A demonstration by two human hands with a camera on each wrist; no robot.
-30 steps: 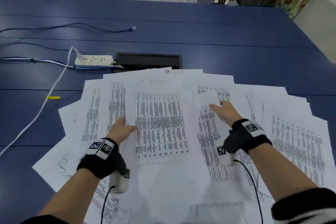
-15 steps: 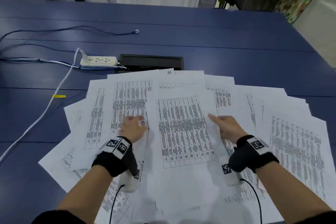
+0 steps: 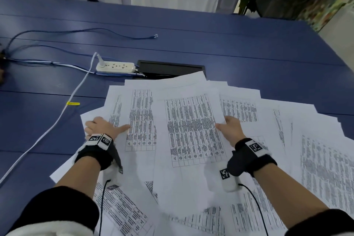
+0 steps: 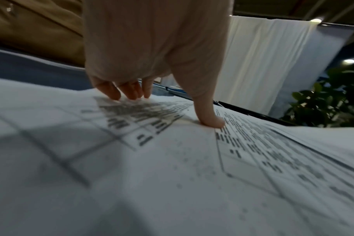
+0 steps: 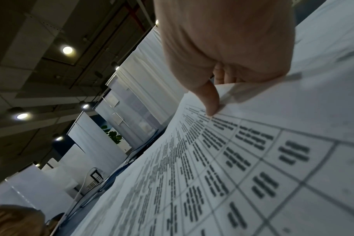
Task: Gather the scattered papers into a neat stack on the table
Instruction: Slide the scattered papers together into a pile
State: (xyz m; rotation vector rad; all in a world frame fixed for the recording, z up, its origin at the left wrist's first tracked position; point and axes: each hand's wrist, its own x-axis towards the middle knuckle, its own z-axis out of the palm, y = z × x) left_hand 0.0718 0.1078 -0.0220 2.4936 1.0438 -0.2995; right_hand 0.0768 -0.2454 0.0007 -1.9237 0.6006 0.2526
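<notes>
- Behind the spread: a white power strip, thin blue cables, and a black rectangular cable hatch partly covered by the far sheets.
- White printed papers fan out over the near side of the dark blue desk, overlapping.
- The top table-printed sheet runs lengthwise away from the person, tilted slightly right.
- Right hand pinches that sheet's right edge, thumb on top.
- Left hand lies on the left papers, fingers bent down, thumb pressing; gripping nothing.
</notes>
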